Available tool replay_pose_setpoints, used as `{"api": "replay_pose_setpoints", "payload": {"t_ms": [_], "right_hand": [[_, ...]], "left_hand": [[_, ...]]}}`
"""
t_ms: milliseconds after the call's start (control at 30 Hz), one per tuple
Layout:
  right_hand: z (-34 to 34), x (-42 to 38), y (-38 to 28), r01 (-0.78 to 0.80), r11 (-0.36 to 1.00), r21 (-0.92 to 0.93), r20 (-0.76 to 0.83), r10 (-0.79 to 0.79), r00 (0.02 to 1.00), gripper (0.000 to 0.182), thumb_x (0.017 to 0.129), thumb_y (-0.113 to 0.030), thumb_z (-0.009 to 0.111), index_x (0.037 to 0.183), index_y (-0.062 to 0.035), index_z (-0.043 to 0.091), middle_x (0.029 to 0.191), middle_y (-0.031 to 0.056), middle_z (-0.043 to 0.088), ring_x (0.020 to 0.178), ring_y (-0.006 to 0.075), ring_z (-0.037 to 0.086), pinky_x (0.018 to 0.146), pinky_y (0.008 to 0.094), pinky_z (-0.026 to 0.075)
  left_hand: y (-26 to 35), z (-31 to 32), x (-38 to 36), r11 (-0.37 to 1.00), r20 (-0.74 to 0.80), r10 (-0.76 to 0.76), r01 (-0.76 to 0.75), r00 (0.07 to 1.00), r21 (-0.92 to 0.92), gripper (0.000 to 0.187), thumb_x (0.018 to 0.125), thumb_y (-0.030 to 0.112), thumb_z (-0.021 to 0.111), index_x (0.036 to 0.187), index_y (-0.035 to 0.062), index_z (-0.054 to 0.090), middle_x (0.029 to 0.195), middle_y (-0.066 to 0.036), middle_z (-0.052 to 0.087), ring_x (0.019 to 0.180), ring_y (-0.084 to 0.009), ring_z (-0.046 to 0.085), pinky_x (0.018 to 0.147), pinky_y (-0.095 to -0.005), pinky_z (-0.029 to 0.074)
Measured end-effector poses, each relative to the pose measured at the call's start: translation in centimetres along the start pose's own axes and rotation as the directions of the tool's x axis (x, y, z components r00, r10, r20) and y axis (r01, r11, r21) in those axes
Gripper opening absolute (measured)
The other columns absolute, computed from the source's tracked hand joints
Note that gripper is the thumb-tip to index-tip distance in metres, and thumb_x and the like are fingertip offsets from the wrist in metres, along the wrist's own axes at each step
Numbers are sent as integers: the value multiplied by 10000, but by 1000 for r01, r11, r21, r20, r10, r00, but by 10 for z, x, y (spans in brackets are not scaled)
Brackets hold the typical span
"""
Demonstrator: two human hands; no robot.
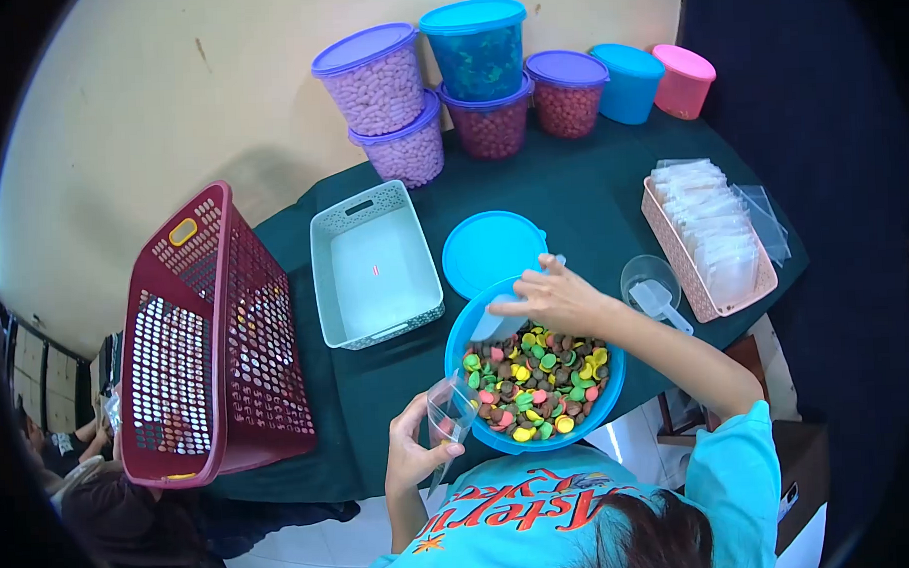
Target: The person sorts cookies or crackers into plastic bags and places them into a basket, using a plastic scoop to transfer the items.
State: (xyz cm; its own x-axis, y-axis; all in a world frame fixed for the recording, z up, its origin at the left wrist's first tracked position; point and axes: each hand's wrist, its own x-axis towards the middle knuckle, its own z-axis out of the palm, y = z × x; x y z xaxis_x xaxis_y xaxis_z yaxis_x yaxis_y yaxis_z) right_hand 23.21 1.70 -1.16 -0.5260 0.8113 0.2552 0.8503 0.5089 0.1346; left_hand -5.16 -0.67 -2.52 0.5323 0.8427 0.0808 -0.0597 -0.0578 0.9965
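Note:
A blue tub (pixel 619 398) holds many brown, green, yellow and pink candies (pixel 538 381). Inside its upper left part is a clear scoop (pixel 493 323), partly covered by my right hand (pixel 555 298), whose fingers are closed round it. Left of the tub, my left hand (pixel 416 446) grips a clear plastic bag (pixel 451 409) between thumb and fingers, close to the rim. Behind the tub lies a round blue lid (pixel 494 253) on the dark green cloth.
A pale green basket (pixel 421 320) and a tall maroon basket (pixel 228 392) stand left. Right are a clear bowl with a scoop (pixel 655 295) and a pink basket of bags (pixel 705 300). Lidded tubs (pixel 489 128) line the back. Another person (pixel 132 516) is at lower left.

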Motion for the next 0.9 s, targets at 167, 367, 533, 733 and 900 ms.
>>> {"api": "replay_pose_setpoints", "payload": {"t_ms": [167, 367, 533, 733, 900], "right_hand": [[8, 5, -7, 141, 988, 62, 19, -142, 990, 551, 709, -66, 581, 1184, -310, 448, 794, 4, 490, 852, 160, 503, 840, 444, 319], [-3, 19, 6, 192, 944, 269, 139, -236, 962, 588, 610, -115, 626, 1159, -262, 476, 774, 13, 532, 826, 180, 526, 792, 425, 312], [-16, 25, 7, 217, 891, 400, 270, -341, 901, 596, 486, -187, 647, 1068, -189, 520, 747, 24, 584, 800, 198, 545, 705, 365, 285], [-24, 33, 15, 266, 859, 438, 386, -447, 807, 581, 511, -211, 645, 1070, -190, 486, 748, 37, 600, 723, 223, 568, 706, 351, 269], [-21, 32, 17, 168, 783, 599, 546, -553, 629, 622, 554, -265, 649, 1142, -212, 453, 786, 30, 587, 757, 196, 557, 717, 326, 266]], "left_hand": [[-1, 6, -9, 998, -73, 37, -33, 997, 61, 756, 511, 328, 791, 1117, -36, 525, 1104, -158, 538, 1064, -235, 500, 923, -346, 352], [-4, 20, -25, 988, -111, 149, -142, 983, 63, 709, 499, 242, 822, 1084, -22, 520, 1094, -130, 505, 1092, -246, 464, 883, -348, 381], [-2, 37, -43, 993, -283, 67, -91, 957, -73, 694, 503, 216, 832, 1063, -1, 486, 1065, -80, 471, 973, -153, 483, 786, -274, 405], [-7, 51, -60, 992, -430, 64, -105, 901, -72, 693, 502, 218, 836, 1060, 18, 477, 1076, -81, 466, 987, -162, 479, 801, -283, 399], [-7, 62, -65, 994, -492, 86, -106, 866, -13, 700, 495, 219, 838, 1061, 33, 472, 1112, -91, 460, 1004, -177, 479, 810, -291, 395]]}}
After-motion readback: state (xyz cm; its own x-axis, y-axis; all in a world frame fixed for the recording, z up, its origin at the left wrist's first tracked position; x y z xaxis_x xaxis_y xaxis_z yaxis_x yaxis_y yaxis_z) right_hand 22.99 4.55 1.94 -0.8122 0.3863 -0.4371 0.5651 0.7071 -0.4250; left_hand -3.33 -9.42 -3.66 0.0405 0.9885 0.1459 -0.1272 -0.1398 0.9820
